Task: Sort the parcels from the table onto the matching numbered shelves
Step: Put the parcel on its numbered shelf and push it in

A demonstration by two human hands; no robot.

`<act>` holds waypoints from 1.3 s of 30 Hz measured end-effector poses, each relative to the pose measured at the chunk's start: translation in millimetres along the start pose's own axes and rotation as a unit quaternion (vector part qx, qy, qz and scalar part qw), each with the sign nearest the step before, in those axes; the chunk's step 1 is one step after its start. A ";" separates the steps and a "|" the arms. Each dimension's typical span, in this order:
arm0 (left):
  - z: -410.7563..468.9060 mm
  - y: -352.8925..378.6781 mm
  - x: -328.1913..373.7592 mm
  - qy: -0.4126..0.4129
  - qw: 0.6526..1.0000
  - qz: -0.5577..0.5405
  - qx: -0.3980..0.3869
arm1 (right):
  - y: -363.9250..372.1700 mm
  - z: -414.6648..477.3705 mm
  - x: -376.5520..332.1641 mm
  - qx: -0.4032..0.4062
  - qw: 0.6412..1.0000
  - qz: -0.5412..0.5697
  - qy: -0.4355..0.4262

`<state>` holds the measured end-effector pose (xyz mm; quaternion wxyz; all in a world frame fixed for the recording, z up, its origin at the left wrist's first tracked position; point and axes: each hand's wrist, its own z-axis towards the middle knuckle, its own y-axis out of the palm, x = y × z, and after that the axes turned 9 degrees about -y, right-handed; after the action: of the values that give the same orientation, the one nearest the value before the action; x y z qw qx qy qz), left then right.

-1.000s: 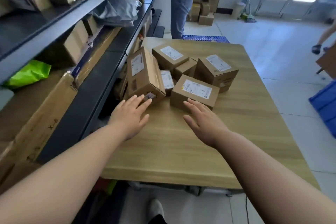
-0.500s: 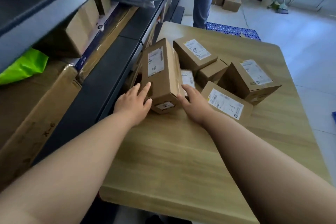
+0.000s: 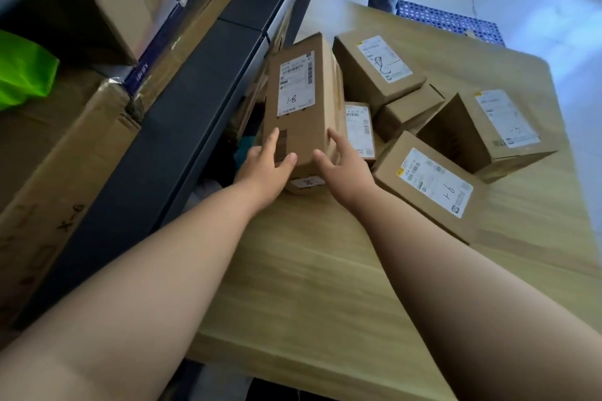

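Two hands on one box: left hand [image 3: 265, 166] and right hand [image 3: 342, 166] grip the near end of the 1-8 parcel [image 3: 303, 101], held between both sets of fingers, forearms stretched over the table [image 3: 293, 286]. Outer fingers hidden behind box sides. Just right of right fingers: small parcel [image 3: 358, 127], half covered. Further right: 1-6 parcel [image 3: 426, 185]. Left of left fingers: dark shelf [image 3: 182, 101]. Beyond fingertips: scribbled parcel [image 3: 374, 68], marking illegible.

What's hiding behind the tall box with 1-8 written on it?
A small parcel with a white label peeks out beside the tall box; its left part is covered.
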<state>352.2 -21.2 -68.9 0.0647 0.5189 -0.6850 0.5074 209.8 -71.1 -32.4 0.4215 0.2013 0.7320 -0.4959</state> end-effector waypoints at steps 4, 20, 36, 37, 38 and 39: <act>-24.3 9.4 -3.0 0.014 0.999 -0.023 0.037 | -6.6 -18.2 6.8 0.017 0.999 0.037 0.026; -158.2 72.6 -38.3 0.032 0.996 -0.026 0.080 | -22.7 -143.9 65.3 -0.075 0.992 0.097 0.020; -244.7 137.9 -45.9 0.008 0.997 0.016 0.080 | -63.0 -218.3 126.7 -0.183 0.974 0.134 0.006; -247.4 138.9 -47.1 0.011 0.997 0.030 0.075 | -63.8 -220.8 129.6 -0.194 0.973 0.127 0.016; -249.1 138.9 -48.8 0.014 0.996 0.055 0.070 | -64.1 -222.7 132.1 -0.200 0.972 0.120 0.021; -249.9 137.4 -50.7 0.018 0.993 0.091 0.069 | -64.9 -224.1 133.7 -0.202 0.973 0.106 0.021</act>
<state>159.1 194.6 -67.2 -0.0051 0.4488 -0.6913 0.5663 -5.4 85.5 -71.2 0.4886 0.1990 0.8000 -0.2859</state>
